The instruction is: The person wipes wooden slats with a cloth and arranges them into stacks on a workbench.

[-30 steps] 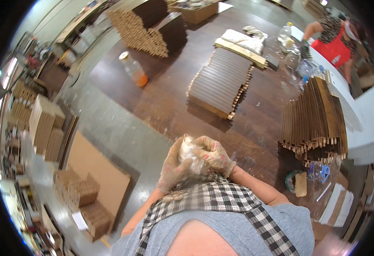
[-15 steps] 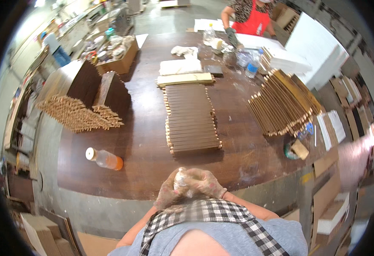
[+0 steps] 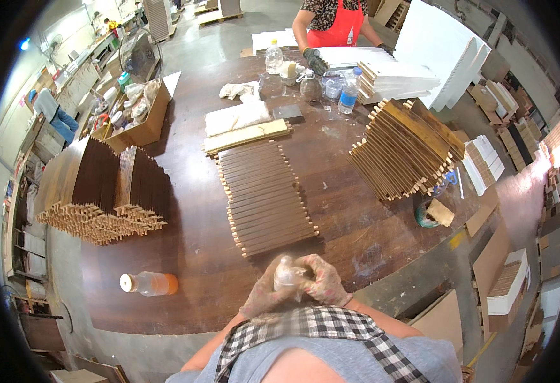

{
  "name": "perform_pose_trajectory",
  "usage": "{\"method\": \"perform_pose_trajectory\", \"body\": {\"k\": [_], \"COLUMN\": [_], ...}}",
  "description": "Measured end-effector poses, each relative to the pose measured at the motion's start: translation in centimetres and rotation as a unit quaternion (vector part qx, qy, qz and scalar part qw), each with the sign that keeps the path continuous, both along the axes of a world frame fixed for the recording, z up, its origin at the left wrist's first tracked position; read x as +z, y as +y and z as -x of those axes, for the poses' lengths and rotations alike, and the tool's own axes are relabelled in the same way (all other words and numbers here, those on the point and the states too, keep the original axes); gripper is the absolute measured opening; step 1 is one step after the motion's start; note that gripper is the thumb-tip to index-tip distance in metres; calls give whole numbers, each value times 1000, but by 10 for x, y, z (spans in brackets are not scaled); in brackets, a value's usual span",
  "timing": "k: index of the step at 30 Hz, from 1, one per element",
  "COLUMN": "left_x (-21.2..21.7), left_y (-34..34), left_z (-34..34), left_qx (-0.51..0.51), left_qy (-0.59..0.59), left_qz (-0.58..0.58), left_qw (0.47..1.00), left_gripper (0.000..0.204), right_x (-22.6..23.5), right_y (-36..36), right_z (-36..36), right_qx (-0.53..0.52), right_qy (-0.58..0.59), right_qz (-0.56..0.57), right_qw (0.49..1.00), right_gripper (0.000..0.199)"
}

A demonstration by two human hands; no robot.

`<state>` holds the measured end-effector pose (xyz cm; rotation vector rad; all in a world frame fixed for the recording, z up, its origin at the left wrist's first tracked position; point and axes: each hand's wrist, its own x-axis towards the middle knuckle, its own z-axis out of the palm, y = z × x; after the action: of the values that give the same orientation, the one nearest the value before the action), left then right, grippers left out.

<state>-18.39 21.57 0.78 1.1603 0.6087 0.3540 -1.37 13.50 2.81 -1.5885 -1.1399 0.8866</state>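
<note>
Both of my hands wear pale gloves with reddish spots and meet close to my body at the table's near edge. My left hand (image 3: 261, 292) is wrapped round a small translucent whitish bottle (image 3: 286, 273). Against its other side, my right hand (image 3: 325, 281) has its fingers curled onto the bottle; motion blurs the lower part. Just beyond the hands lies a row of dark brown wooden slats (image 3: 264, 198) with pale dowel ends, set side by side. A yellowish slat (image 3: 248, 136) lies at the row's far end, beside a folded white cloth (image 3: 238, 117).
Stacked brown slats (image 3: 101, 185) stand left, more (image 3: 408, 150) right. A bottle of orange liquid (image 3: 152, 283) lies on the table (image 3: 190, 287). A cardboard box (image 3: 149, 124), water bottle (image 3: 350, 92) and jar (image 3: 310, 88) are farther off. Opposite, a gloved co-worker (image 3: 331, 29) stands by white panels (image 3: 443, 54).
My view has turned, shifting the table's things. My hands stay together on the bottle. The co-worker's second gloved hand now shows at the white panels.
</note>
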Motion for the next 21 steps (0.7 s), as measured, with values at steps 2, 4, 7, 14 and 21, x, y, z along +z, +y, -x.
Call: {"method": "perform_pose_trajectory", "body": {"k": [2,4,7,14,21], "left_x": [7,19,-5,-2,15], "left_y": [-9,-16,-32,-61,-86], "left_z": [-3,-3,-9,-38,-102], "left_qx": [23,30,125,208,262], "left_qy": [11,7,-144,-47,32], "left_qz": [-11,72,137,53,44], "left_qw": [1000,997,972,976,964], "left_gripper": [75,71,66,63,27], "right_x": [-7,-5,-6,-5,-28], "right_y": [-3,-4,-6,-31,-55], "right_z": [-9,-16,-29,-72,-122], "right_qx": [57,83,128,260,196], "right_qy": [-36,21,29,221,331], "right_qz": [-17,-12,-28,38,75], "right_qw": [998,996,991,939,920], "right_gripper": [50,51,48,36,45]}}
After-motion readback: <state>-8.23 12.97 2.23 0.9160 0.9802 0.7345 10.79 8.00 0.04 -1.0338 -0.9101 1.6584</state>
